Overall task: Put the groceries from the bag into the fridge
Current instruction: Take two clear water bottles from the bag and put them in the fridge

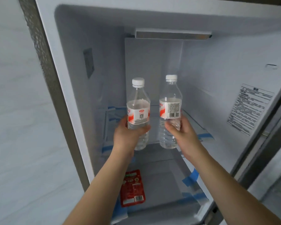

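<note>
Head view looks into the open fridge (68,65). Both clear water bottles carry white caps and red-and-white labels, one showing a QR code, the other a barcode; their print is too small to read. Left hand (128,135) grips the left bottle (138,114) and right hand (182,132) grips the right bottle (169,111), both upright above a glass shelf (193,122). A red packet (132,188) lies on a lower shelf.

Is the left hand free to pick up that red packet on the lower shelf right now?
Probably not: the left hand grips a water bottle. The red packet lies uncovered on the lower shelf below, so the way looks open once the bottle is set down.
</note>
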A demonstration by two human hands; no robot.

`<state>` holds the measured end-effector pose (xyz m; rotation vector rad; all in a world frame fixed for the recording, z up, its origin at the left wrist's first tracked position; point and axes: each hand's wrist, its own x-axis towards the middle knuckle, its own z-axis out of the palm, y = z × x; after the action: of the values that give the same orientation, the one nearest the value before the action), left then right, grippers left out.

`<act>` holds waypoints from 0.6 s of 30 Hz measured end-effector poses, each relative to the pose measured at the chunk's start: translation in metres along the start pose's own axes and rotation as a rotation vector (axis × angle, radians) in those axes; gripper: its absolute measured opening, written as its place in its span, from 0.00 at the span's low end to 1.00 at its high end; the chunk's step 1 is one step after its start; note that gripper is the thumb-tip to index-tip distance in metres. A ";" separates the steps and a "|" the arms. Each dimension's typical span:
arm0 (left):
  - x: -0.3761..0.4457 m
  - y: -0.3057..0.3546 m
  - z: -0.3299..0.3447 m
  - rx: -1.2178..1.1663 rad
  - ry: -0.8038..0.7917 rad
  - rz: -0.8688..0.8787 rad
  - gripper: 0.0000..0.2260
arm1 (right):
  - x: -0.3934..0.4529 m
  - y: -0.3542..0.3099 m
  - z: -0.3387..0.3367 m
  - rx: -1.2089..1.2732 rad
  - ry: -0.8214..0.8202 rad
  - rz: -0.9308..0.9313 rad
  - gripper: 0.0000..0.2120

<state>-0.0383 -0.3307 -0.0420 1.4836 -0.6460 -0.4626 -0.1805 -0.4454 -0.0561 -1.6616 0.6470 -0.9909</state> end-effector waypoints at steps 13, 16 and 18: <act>0.078 -0.018 0.038 0.113 0.130 0.011 0.21 | 0.097 0.045 0.016 0.018 0.072 0.002 0.28; 0.088 -0.021 0.043 0.109 0.140 0.004 0.19 | 0.112 0.051 0.020 -0.004 0.073 0.014 0.30; 0.093 -0.022 0.047 0.098 0.158 0.004 0.19 | 0.121 0.056 0.024 0.007 0.080 0.019 0.31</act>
<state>0.0035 -0.4282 -0.0549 1.5934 -0.5528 -0.3111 -0.0949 -0.5486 -0.0761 -1.6137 0.7103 -1.0488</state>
